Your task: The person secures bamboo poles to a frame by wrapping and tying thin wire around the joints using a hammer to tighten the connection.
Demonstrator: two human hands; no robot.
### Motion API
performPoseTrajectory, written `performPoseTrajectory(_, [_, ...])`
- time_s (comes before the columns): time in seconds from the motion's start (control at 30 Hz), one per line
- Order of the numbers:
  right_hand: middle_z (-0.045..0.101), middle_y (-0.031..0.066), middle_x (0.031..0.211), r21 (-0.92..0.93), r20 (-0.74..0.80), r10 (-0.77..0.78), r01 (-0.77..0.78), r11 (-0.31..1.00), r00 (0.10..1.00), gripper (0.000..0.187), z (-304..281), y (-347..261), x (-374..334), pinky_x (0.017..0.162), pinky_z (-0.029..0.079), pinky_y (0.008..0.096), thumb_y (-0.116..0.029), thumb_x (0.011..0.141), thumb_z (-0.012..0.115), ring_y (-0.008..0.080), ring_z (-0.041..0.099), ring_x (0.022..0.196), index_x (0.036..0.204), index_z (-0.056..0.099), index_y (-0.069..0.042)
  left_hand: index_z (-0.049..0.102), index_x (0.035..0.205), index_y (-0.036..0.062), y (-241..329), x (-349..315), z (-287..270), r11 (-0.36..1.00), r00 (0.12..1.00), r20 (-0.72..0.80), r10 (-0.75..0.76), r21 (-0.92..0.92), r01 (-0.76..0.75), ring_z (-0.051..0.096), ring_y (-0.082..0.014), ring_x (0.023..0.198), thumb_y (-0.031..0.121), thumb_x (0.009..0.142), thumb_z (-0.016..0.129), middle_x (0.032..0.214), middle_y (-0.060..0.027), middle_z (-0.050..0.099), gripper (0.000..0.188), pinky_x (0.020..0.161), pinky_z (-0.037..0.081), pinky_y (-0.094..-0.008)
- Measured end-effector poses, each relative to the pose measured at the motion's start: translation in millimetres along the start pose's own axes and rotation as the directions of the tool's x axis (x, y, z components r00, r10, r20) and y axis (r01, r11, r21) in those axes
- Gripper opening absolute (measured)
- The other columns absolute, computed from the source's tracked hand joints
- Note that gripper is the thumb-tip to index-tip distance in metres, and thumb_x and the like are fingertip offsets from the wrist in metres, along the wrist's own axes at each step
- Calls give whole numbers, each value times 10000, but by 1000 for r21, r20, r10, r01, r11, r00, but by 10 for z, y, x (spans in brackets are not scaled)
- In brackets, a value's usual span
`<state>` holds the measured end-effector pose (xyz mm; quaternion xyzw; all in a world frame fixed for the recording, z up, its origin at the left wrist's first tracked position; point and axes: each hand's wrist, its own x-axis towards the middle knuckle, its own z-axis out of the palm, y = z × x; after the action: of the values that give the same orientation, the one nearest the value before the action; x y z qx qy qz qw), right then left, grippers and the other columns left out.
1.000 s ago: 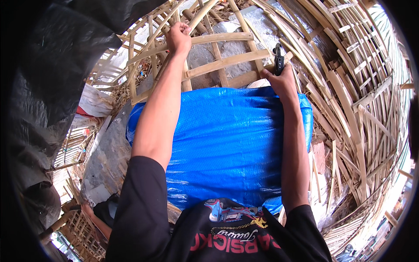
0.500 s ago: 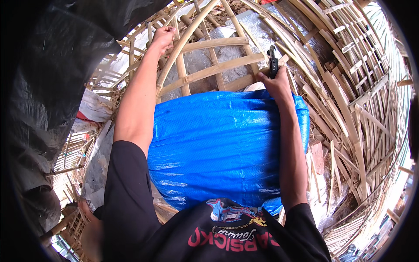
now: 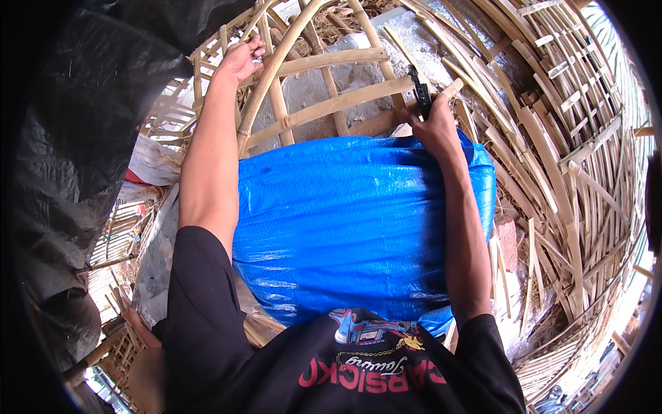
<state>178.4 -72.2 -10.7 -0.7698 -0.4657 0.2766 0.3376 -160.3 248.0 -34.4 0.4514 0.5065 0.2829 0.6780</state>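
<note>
My left hand (image 3: pixel 239 61) is raised at the far left, beside the curved bamboo pole of a lattice frame (image 3: pixel 338 103). Its fingers are loosely curled and apart, with nothing visible in them. On the right, my right hand (image 3: pixel 436 125) is closed round a black tool with small holes along its body (image 3: pixel 420 93), whose exact kind I cannot make out. The tool stands by the right end of a bamboo crosspiece. A blue plastic sheet (image 3: pixel 338 221) covers my lap below the frame.
Many split bamboo strips (image 3: pixel 552 186) lie piled along the right. A black plastic sheet (image 3: pixel 69 138) hangs at the left. At the lower left, another person's arm (image 3: pixel 141 328) shows near a bamboo lattice (image 3: pixel 121 359). Greyish sheeting (image 3: pixel 300 96) lies under the frame.
My left hand has shifted slightly left and its fingers have loosened. The right hand and the black tool have moved a little left and tilted. The lattice sits slightly further left and up.
</note>
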Motion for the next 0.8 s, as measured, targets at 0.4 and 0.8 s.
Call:
performPoseTrajectory(0.4, [701, 278, 918, -49, -85, 99, -103, 993, 991, 544, -116, -152, 6, 817, 537, 441, -282, 712, 870, 376, 705, 901, 985, 612, 111, 665, 1184, 49, 278, -547, 1357, 808, 844, 118, 524, 247, -536, 649, -110, 1057, 216, 899, 749, 1147, -56, 708, 341, 912, 519, -248])
performPoseTrajectory(0.8, [721, 190, 802, 100, 1, 96, -96, 990, 995, 391, 21, 121, 118, 720, 554, 387, -278, 740, 839, 270, 715, 739, 916, 710, 47, 730, 932, 26, -780, -949, 2507, 726, 762, 178, 623, 232, -648, 662, -72, 793, 116, 855, 789, 845, -17, 730, 133, 744, 524, -224])
